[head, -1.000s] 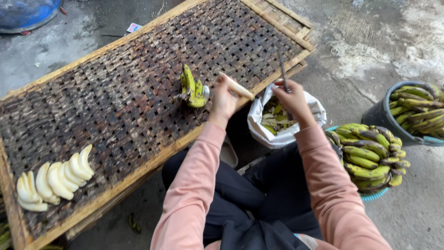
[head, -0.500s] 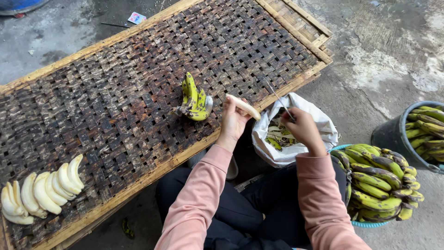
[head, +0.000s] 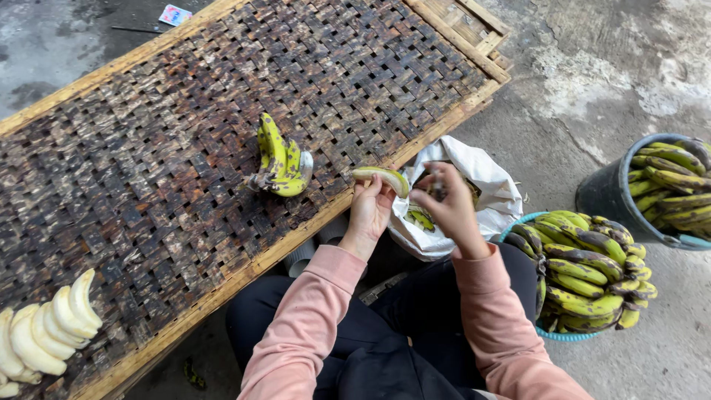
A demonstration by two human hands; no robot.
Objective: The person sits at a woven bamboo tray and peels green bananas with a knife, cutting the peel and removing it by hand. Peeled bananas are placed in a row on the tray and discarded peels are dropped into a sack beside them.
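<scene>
The left hand (head: pixel 368 211) had its grip closed round a half-peeled banana (head: pixel 381 178); the right hand (head: pixel 448 211) pinched a small knife (head: pixel 438 185) above the white bag (head: pixel 485 185).

bag (head: pixel 489 194) right of tray (head: pixel 133 148), basket (head: pixel 563 335) beyond
</scene>
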